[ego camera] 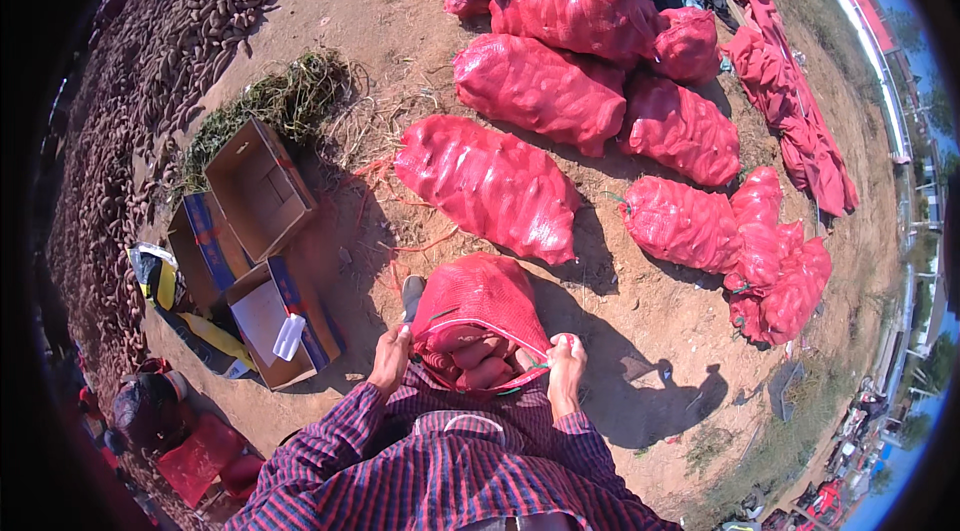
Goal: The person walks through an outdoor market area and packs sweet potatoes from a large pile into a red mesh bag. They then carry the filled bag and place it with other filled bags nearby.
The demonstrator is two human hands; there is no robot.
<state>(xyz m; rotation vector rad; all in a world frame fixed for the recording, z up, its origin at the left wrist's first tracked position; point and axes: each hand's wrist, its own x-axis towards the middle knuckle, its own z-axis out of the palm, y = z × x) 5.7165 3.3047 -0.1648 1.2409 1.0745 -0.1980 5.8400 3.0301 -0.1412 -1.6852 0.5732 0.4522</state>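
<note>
Right in front of me stands a red mesh sack (480, 283) with its mouth spread toward my body. Sweet potatoes (480, 358) show inside the opening. My left hand (391, 360) grips the rim of the sack on its left side. On the opposite side my right hand (565, 372) pinches the rim, which bears a pale seam and bits of green string. The lower part of the sack and most of its contents are hidden. Just beyond it lies a filled red mesh sack (487, 186) on its side.
Several more filled sacks (540, 92) lie ahead and to the right. On the left are cardboard boxes (259, 190), one with white paper inside, and dried vines (300, 92). A large heap of sweet potatoes (187, 28) covers the far left. Folded red cloth (795, 118) stretches along the right.
</note>
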